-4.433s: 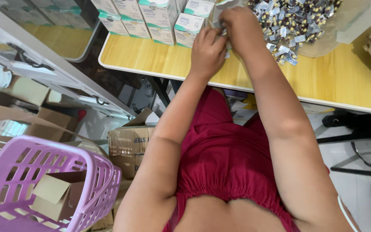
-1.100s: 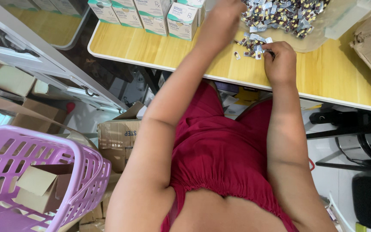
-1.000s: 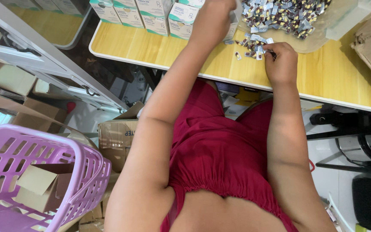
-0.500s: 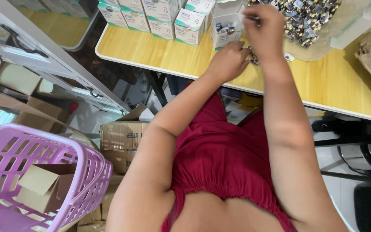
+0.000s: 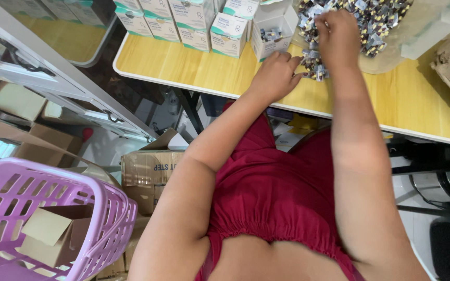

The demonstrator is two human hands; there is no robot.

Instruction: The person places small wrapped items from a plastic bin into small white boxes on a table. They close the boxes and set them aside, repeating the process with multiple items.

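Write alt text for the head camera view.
Seen from above, a person's left hand and right hand sort a pile of small foil packets on a wooden table, beside an open white box. A purple basket sits lower left.

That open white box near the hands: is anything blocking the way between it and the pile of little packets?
Nothing visible does. The open white box stands right beside the pile of packets, and the left hand and right hand are both at the packets.
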